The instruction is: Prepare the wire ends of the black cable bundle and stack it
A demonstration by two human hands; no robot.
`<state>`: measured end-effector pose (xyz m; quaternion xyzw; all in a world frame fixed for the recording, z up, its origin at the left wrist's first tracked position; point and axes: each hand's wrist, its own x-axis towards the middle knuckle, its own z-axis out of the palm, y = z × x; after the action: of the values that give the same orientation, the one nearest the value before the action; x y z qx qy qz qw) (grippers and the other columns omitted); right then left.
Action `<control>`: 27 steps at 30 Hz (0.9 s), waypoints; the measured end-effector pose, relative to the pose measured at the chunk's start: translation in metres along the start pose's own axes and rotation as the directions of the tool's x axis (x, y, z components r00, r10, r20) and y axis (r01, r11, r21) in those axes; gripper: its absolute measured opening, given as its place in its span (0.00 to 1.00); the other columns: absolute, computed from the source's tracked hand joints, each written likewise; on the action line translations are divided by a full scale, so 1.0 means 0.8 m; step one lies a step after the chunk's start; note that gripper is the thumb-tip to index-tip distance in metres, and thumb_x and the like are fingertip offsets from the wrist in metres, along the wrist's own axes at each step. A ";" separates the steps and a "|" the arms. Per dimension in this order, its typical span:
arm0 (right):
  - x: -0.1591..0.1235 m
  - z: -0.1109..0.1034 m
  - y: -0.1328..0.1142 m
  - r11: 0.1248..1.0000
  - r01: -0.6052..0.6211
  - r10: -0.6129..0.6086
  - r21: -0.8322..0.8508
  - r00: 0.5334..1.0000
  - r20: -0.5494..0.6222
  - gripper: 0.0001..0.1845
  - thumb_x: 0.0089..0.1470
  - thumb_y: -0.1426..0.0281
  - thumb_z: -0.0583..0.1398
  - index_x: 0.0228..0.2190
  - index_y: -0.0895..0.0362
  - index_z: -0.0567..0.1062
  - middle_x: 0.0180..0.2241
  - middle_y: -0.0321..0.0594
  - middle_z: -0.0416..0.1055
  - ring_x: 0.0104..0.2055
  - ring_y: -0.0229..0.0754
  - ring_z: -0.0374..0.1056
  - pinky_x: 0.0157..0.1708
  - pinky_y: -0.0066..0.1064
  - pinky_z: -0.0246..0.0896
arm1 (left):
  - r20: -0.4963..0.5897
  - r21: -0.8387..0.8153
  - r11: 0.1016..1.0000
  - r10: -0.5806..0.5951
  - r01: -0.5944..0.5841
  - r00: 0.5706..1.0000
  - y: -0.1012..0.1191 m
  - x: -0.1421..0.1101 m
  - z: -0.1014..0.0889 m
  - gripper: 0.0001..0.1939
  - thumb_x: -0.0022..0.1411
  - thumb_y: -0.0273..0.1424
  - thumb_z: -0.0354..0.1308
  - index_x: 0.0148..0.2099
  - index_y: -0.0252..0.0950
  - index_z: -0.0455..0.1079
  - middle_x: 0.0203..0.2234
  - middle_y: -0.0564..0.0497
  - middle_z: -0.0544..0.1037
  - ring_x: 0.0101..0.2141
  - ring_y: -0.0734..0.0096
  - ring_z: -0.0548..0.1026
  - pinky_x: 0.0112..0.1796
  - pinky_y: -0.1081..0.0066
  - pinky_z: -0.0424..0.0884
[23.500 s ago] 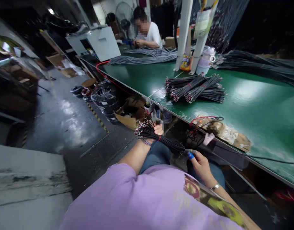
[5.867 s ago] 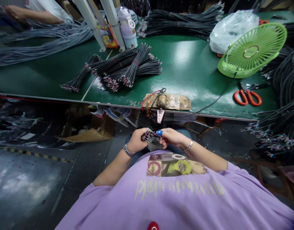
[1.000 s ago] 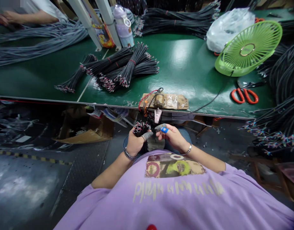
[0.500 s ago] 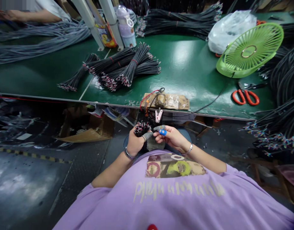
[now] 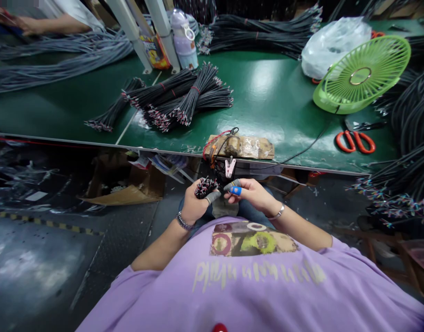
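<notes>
In the head view my left hand (image 5: 194, 206) is wrapped round a bundle of black cables (image 5: 205, 188), with the stripped red and white wire ends pointing up. A grey cover sits on the left thumb. Just to the right is my right hand (image 5: 254, 197), its fingers pinched together near the bundle. It wears a grey fingertip cover and a blue band; whatever lies between the fingertips is too small or hidden to name. Above the hands, a pink clip (image 5: 229, 168) hangs at the bench edge below a taped wooden block (image 5: 253, 146) with red and black wires.
The green bench (image 5: 267, 106) carries tied cable bundles (image 5: 184, 94), a lidded bottle (image 5: 183, 41), a green fan (image 5: 362, 76), red-handled scissors (image 5: 355, 140) and a plastic bag (image 5: 331, 48). More cables (image 5: 412, 138) hang at the right. A co-worker's arm (image 5: 60, 24) is at the upper left.
My right hand has shifted slightly to the right, and the gap between it and the cable bundle is a little wider. My left hand stays wrapped round the bundle.
</notes>
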<state>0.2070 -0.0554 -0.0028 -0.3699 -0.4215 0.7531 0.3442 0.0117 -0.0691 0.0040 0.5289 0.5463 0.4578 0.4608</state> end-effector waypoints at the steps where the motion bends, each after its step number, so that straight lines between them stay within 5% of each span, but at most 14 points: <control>1: 0.001 0.000 -0.002 1.000 0.001 -0.001 -0.024 1.000 0.003 0.15 0.46 0.61 0.65 0.31 0.61 0.76 0.30 0.43 0.78 0.27 0.35 0.72 0.28 0.25 0.65 | 0.015 0.003 1.000 0.001 -0.001 1.000 0.001 0.000 -0.001 0.13 0.42 0.31 0.69 0.32 0.33 0.72 0.26 0.51 0.77 0.29 0.70 0.74 0.35 0.71 0.71; 12: 0.006 0.012 0.004 0.988 0.080 -0.079 -0.129 0.997 0.012 0.15 0.45 0.60 0.65 0.24 0.59 0.71 0.19 0.34 0.71 0.19 0.31 0.63 0.21 0.24 0.58 | 0.220 -0.102 0.994 -0.027 0.051 0.975 -0.001 0.005 -0.011 0.13 0.40 0.31 0.70 0.30 0.33 0.73 0.24 0.51 0.76 0.28 0.70 0.73 0.33 0.70 0.71; 19: 0.033 -0.002 0.012 0.971 0.057 -0.005 0.233 0.976 -0.219 0.21 0.50 0.51 0.59 0.28 0.58 0.71 0.22 0.36 0.71 0.20 0.32 0.64 0.25 0.27 0.65 | 0.079 -0.214 0.976 -0.023 0.040 0.997 -0.003 0.018 -0.011 0.13 0.39 0.31 0.71 0.29 0.33 0.74 0.25 0.51 0.77 0.28 0.70 0.73 0.33 0.69 0.72; 27: 0.072 0.000 -0.003 0.913 -0.007 0.062 0.408 0.991 -0.122 0.25 0.53 0.48 0.54 0.31 0.57 0.73 0.31 0.40 0.75 0.27 0.35 0.68 0.31 0.29 0.68 | 0.038 -0.292 0.956 -0.003 0.014 0.999 0.001 0.041 -0.001 0.13 0.38 0.28 0.71 0.29 0.33 0.75 0.24 0.53 0.77 0.26 0.71 0.73 0.31 0.69 0.72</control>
<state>0.1794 -0.0063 -0.0161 -0.3466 -0.2252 0.8040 0.4275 0.0102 -0.0362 0.0041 0.4612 0.4664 0.5215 0.5458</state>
